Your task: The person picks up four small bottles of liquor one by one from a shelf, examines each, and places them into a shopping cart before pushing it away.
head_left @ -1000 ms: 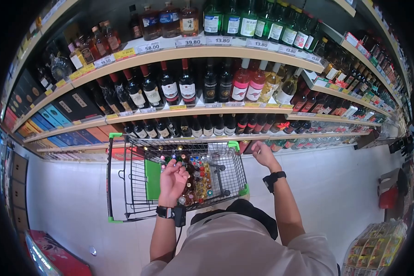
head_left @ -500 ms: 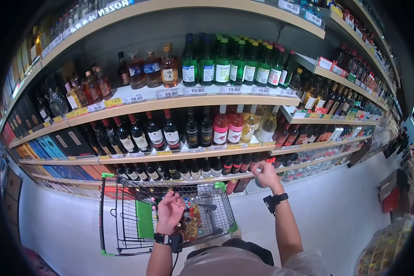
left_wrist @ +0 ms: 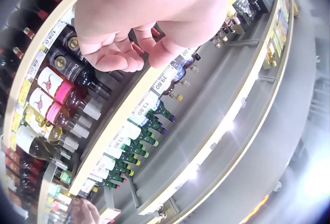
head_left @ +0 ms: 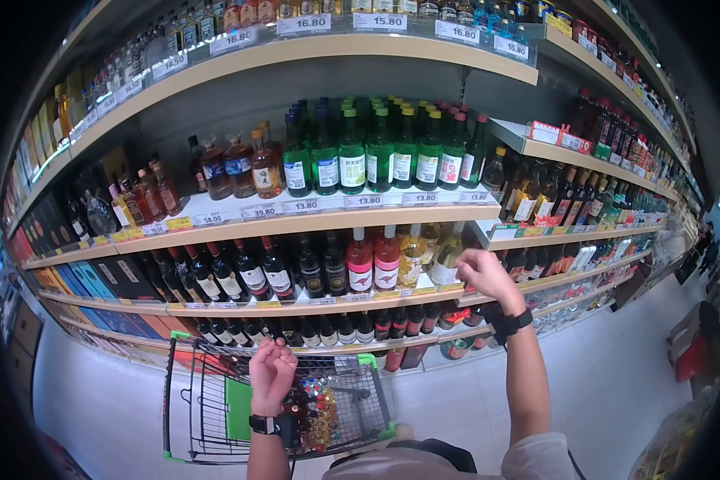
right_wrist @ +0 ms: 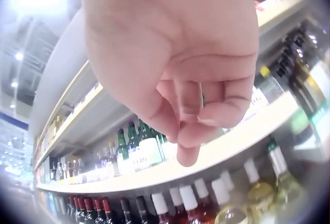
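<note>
My left hand (head_left: 272,374) hangs palm up over the shopping cart (head_left: 238,410), its fingers loosely curled around nothing. The left wrist view shows this hand (left_wrist: 154,23) from close by, with its fingers bent. Out in front of the shelves is my right hand (head_left: 488,276), near a pale wine bottle (head_left: 446,264) and a yellowish bottle (head_left: 412,260). In the right wrist view, the fingers of the right hand (right_wrist: 180,74) are bent and hold nothing. Inside the cart lie several small bottles (head_left: 320,416) with coloured caps.
Green bottles (head_left: 352,160) line the shelf above, behind price tags. Pink-labelled bottles (head_left: 386,268) and dark red wine bottles (head_left: 276,272) fill the shelf below. More shelving (head_left: 584,156) curves away at right. A red item (head_left: 688,360) stands on the far right floor.
The head view has tilted up, so the shelves sit lower in it and a higher shelf shows. My right hand has risen from the lowest shelf's level to the wine bottles.
</note>
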### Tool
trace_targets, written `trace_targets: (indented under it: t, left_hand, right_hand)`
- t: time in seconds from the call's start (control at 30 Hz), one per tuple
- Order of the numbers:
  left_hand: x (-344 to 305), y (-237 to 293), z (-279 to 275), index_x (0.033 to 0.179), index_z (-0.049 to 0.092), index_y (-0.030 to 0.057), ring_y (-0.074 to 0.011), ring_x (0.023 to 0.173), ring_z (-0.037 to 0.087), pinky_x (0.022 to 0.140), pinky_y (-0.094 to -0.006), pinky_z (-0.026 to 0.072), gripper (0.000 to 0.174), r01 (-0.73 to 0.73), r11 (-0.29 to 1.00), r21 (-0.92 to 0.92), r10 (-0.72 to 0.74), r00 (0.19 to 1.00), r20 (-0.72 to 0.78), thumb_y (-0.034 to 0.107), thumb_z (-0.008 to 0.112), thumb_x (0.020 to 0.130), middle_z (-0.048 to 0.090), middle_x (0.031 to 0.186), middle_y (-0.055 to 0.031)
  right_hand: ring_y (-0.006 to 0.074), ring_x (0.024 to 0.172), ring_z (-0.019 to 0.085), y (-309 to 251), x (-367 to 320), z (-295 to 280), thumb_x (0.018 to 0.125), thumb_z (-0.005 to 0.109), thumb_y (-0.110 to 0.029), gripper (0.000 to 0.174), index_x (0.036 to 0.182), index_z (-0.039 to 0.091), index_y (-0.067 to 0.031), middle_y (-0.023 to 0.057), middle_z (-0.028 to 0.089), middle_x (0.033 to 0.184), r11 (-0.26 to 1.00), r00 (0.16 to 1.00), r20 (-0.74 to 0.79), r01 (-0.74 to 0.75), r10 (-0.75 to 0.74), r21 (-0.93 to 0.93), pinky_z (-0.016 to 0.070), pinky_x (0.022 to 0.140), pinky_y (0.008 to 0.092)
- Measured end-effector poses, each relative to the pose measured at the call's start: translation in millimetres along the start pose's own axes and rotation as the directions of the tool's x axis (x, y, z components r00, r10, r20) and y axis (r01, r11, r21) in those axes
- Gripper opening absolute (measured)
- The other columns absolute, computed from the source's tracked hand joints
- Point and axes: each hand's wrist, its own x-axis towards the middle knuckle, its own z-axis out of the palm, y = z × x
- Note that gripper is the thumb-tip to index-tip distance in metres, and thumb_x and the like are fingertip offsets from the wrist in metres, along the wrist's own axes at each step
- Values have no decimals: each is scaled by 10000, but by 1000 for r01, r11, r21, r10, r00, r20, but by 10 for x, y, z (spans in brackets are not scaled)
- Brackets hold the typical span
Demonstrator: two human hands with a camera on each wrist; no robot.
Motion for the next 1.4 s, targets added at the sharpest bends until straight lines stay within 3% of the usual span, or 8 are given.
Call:
trace_targets:
  t: [0.2,0.33,0.57,0.67,0.77,0.93,1.1,1.4]
  left_hand:
    - [100,-257,309,967,572,109,-180,771,562,690,-305,459,50,-44,998,36,43,999,11,158,574,960,624,916,-64]
    - [128,-479,581,961,564,110,-178,781,558,683,-305,457,50,-63,996,69,59,997,49,160,570,962,617,915,-60]
    - [105,-715,869,959,560,110,-168,759,567,669,-292,464,43,-117,981,153,114,993,32,151,571,960,627,910,-52]
    - [43,-716,897,957,574,111,-173,757,590,666,-296,478,37,-161,975,155,165,986,-14,149,571,959,643,893,-53]
    - [-10,-709,867,958,582,114,-171,757,594,662,-295,479,37,-177,968,177,189,981,-48,150,574,958,646,889,-49]
    - [-36,-774,974,947,582,118,-171,737,599,650,-290,477,31,-206,952,226,233,967,-99,146,575,958,646,883,-46]
    - [-13,-965,956,933,581,123,-165,732,603,647,-293,475,27,-181,966,186,200,976,-89,139,579,955,654,848,-43]
    - [-147,-1030,972,942,568,134,-154,743,589,647,-295,461,23,-246,948,202,270,958,-100,147,566,962,640,849,-32]
  right_hand:
    - [205,715,683,-379,569,-1194,858,618,-79,172,982,674,26,139,703,782,912,960,-62,240,-275,-333,543,682,343]
    - [157,638,643,-914,865,-2023,881,636,-133,223,1041,659,21,103,696,772,940,961,-100,228,-259,-254,535,633,326]
    - [125,659,628,-1393,1541,-2973,873,607,-143,295,1129,655,-5,86,688,910,831,835,-208,414,-509,-372,524,564,273]
    - [97,713,641,-1557,1896,-3139,943,616,-170,263,1152,652,-15,55,696,928,828,814,-291,356,-502,-432,525,618,249]
    - [286,868,712,-1783,2070,-3170,786,625,-95,251,1008,720,-25,193,726,920,774,701,-424,294,-573,-560,554,731,369]
    - [390,990,677,-1897,2455,-3232,764,539,-69,320,1028,712,-12,253,695,1015,645,594,-403,272,-697,-714,550,838,430]
    - [402,1004,673,-1910,2580,-3205,794,539,-70,281,1001,709,15,281,684,1025,710,657,-489,101,-574,-697,545,861,454]
    - [398,985,681,-1831,2714,-3231,805,595,-79,224,967,705,30,267,693,1012,699,642,-503,72,-578,-712,553,852,447]
